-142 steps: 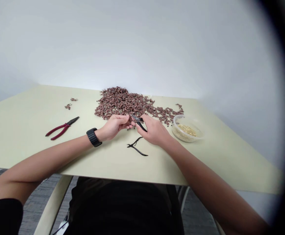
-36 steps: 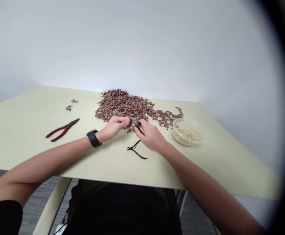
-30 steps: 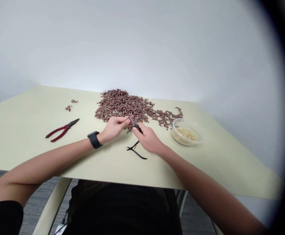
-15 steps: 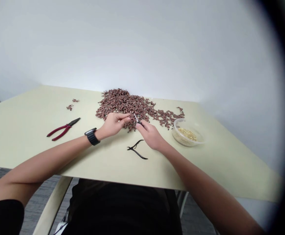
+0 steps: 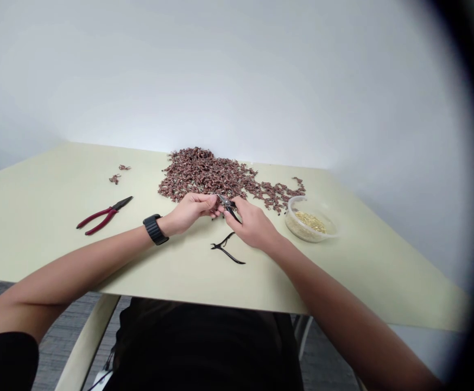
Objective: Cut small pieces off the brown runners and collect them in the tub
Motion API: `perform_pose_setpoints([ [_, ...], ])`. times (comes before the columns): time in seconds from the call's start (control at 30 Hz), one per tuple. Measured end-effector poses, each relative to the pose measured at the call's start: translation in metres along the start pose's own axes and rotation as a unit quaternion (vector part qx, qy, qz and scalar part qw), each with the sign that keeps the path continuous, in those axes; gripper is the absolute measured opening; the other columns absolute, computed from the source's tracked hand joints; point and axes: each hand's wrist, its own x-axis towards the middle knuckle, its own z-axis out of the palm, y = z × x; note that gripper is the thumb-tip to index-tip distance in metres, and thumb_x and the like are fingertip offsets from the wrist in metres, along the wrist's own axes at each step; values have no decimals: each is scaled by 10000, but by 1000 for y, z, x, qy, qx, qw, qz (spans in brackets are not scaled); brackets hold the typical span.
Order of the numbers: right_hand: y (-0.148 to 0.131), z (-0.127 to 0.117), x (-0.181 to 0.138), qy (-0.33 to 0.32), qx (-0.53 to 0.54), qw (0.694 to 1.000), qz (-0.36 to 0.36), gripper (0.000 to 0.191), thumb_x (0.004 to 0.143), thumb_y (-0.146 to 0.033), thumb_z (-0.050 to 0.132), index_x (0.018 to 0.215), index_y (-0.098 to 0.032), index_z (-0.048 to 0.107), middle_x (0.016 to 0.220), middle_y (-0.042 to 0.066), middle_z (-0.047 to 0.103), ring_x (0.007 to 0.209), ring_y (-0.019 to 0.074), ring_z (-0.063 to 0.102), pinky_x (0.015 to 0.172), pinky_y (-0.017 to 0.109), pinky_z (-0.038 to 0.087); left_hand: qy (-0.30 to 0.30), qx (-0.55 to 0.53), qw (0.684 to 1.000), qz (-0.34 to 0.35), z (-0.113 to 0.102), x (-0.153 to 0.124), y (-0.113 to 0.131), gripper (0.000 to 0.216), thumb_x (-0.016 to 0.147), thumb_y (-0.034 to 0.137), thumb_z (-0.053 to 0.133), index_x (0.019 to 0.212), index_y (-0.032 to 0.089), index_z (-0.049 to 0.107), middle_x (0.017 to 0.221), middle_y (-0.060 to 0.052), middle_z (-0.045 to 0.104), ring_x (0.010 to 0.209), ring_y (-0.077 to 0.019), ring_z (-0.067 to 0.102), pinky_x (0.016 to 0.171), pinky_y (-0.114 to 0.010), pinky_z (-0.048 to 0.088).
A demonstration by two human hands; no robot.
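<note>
My left hand (image 5: 191, 210) pinches a small brown piece, mostly hidden by the fingers, just in front of a large heap of reddish-brown small parts (image 5: 208, 174). A pair of dark-handled pliers (image 5: 229, 205) is gripped in my right hand (image 5: 253, 222), its metal jaws pointing left at my left fingertips. Whether the jaws touch the piece I cannot tell. Below my hands, black nippers (image 5: 225, 251) lie on the table with their handles spread.
Red-handled pliers (image 5: 104, 215) lie to the left. Two small brown clumps (image 5: 115, 178) sit behind them. At right stands a clear round tub (image 5: 291, 220) holding yellow-gold bits (image 5: 310, 221). The pale table (image 5: 171, 277) meets a white wall at the back.
Both hands have turned slightly and come a little nearer to me. The pliers in my right hand now show their jaws and handles more, angled toward the left fingertips.
</note>
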Motion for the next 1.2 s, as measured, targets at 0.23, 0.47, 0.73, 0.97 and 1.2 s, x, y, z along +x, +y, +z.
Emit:
perform_pose_setpoints([
  [0.23, -7, 7, -3, -26, 107, 992, 62, 272, 1008, -477, 440, 984, -222, 530, 751, -3, 569, 648, 170, 492, 630, 295, 334, 39, 66, 995, 65, 5, -1, -2, 383, 905, 496, 698, 827, 131, 783, 973, -119, 739, 932, -209, 666, 841, -351, 536],
  [0.47, -28, 23, -3, -62, 401, 891, 203, 341, 982, -549, 451, 876, -228, 489, 704, -36, 390, 583, 116, 329, 495, 231, 275, 131, 180, 969, 111, 5, 0, -9, 394, 870, 528, 721, 993, 167, 820, 1217, -94, 745, 1152, -279, 670, 979, -372, 529],
  [0.73, -33, 4, 3, -227, 680, 624, 311, 349, 950, -549, 490, 875, -209, 482, 677, -71, 251, 529, 83, 81, 399, 158, 64, 133, 424, 858, 259, -13, 5, -11, 281, 971, 399, 617, 1132, 248, 791, 1113, -80, 771, 1049, -236, 655, 979, -403, 497],
  [0.97, -14, -8, 10, -309, 712, 543, 321, 345, 955, -521, 462, 867, -190, 502, 674, -59, 253, 522, 83, 104, 380, 155, 48, 9, 583, 755, 299, -37, 3, 2, 375, 1013, 257, 508, 1347, 245, 678, 1341, -142, 675, 1309, -296, 550, 1098, -523, 367],
  [1.2, -15, -5, 9, -185, 543, 768, 284, 374, 931, -582, 445, 870, -217, 499, 665, -52, 301, 527, 104, 140, 429, 218, 113, 84, 435, 875, 197, -22, 5, 1, 361, 957, 446, 620, 1184, 210, 773, 1078, -107, 761, 1041, -281, 651, 976, -425, 463],
])
